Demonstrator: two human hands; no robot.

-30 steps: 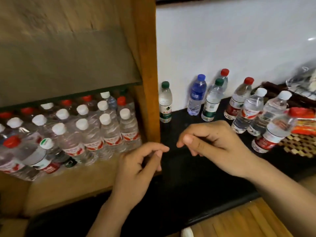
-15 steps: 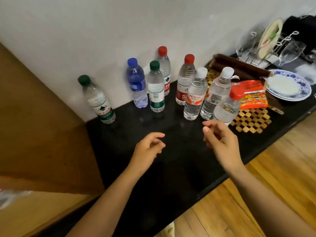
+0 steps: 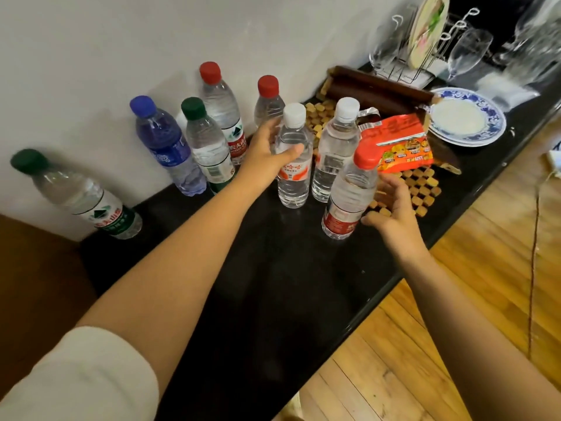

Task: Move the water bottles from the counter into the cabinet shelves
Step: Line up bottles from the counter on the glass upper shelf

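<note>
Several water bottles stand on the black counter (image 3: 273, 293). My left hand (image 3: 267, 153) wraps a white-capped bottle (image 3: 294, 177), thumb across its front and fingers behind it. My right hand (image 3: 391, 211) is spread beside a red-capped bottle (image 3: 349, 189) at the front, its thumb touching the bottle low down. A second white-capped bottle (image 3: 335, 147) stands between them. By the wall stand a blue bottle (image 3: 164, 144), a green-capped bottle (image 3: 206, 144) and two red-capped bottles (image 3: 220, 104) (image 3: 268, 100). Another green-capped bottle (image 3: 79, 196) stands apart at far left.
A red snack packet (image 3: 397, 144) lies on a woven mat (image 3: 420, 189) just right of the bottles. Behind are a blue-and-white plate (image 3: 485, 129) and a rack with glasses (image 3: 425, 47). The wooden cabinet side (image 3: 33, 268) is at lower left, wood floor at right.
The view swung from the cabinet shelf to the counter. Both hands reached forward; the left now grips a white-capped bottle and the right has come up against the front red-capped bottle.
</note>
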